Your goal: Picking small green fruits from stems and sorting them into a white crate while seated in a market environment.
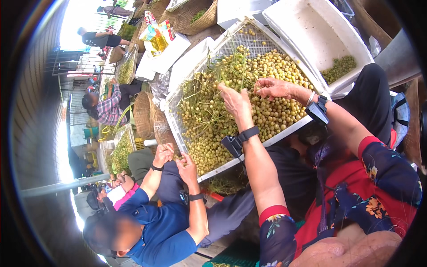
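A white plastic mesh tray (213, 170) holds a heap of small round yellow-green fruits (277, 66) and a tangle of thin green stems (203, 86). My left hand (236, 102) is over the middle of the heap, its fingertips among the stems. Blur and the back of the hand hide whether it grips one. Close by on the right, my right hand (275, 88) has curled fingers just above loose fruits. What lies between its fingertips is too small to tell. A dark strapped device is on each wrist.
A white foam box (300, 30) with some greener fruits (340, 68) adjoins the tray's right side. At the tray's left corner are a co-worker's hands (175, 160). Wicker baskets (143, 113) and a foam box with a colourful bag (158, 38) stand beyond. Other people sit farther left.
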`<state>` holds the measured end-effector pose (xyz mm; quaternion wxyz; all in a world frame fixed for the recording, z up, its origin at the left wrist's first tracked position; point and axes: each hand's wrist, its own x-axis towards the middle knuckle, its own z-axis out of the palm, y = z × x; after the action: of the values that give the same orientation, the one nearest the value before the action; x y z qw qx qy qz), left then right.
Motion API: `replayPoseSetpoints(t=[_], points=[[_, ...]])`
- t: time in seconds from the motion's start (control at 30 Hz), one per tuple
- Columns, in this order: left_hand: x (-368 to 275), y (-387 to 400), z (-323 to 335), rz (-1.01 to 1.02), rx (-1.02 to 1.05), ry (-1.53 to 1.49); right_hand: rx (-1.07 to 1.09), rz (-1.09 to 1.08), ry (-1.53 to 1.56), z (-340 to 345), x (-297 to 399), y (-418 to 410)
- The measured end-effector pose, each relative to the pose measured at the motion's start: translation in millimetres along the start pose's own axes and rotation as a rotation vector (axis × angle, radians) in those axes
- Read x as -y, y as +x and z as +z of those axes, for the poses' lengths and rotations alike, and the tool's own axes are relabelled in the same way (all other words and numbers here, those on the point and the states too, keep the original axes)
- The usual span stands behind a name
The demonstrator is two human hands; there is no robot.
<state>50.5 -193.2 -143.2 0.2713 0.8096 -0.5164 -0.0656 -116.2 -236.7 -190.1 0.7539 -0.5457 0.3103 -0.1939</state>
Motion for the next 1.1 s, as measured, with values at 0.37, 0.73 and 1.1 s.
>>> replayPoseSetpoints(t=[0.37, 0.73, 1.1], points=[[20, 23, 6, -0.284, 0.101, 0.136, -0.168, 0.025, 0.178, -7, -11, -16], [-10, -2, -62, -0.384, 0.005, -0.968, -0.248, -0.362, -0.931, -37, -9, -89], [-25, -22, -88, -0.033, -0.188, -0.294, 0.02, -0.509, -0.457, 10, 27, -75]])
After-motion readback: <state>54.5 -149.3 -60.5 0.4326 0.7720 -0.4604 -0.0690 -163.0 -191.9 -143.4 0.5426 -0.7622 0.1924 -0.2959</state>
